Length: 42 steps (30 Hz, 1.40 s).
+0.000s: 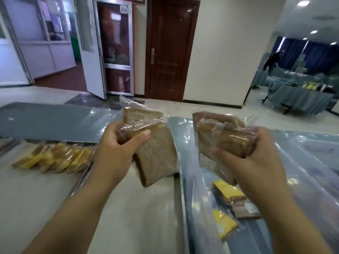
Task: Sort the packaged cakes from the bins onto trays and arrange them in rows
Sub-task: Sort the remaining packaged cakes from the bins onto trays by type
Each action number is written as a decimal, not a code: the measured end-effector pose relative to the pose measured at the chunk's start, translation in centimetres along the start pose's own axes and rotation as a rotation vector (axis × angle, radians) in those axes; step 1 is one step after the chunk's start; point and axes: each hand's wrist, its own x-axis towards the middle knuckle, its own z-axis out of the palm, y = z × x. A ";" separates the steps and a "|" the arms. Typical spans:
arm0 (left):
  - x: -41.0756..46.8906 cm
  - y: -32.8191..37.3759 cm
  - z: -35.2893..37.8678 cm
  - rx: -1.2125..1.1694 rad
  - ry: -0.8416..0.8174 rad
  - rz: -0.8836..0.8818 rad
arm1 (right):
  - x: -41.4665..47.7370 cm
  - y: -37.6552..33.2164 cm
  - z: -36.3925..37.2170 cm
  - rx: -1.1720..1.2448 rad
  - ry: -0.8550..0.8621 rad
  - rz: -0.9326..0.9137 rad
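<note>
Brown wrapped cakes (156, 153) fill both gripping hands, left hand (117, 143), right hand (256, 154); one yellow row (55, 160) lies done (more remain).

Single head-worn wide-angle view.
It looks forward and down, close over the tray (139, 217) at 6 o'clock; the door (170, 48) stands far off at 12 o'clock.

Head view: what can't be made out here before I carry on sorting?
- Brown packs in the left hand: they overlap and the fingers cover them, so the count is unclear.
- Brown stack in the right hand: motion blur and wrap glare, so the count is unclear.
- Yellow cake row: too blurred to count.
- Lined bin: the right arm and the frame edges hide part of its contents.
</note>
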 end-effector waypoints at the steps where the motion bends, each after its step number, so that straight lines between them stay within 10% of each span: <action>1: -0.1 -0.6 -2.0 0.006 0.029 -0.019 | -1.0 -0.6 1.7 0.023 -0.010 0.005; 13: 0.7 -11.0 -16.4 0.247 0.012 -0.307 | -5.5 4.0 20.6 -0.188 -0.189 0.296; 42: 19.5 -27.8 -9.7 0.429 -0.369 -0.402 | 11.8 20.9 34.1 -0.244 -0.391 0.555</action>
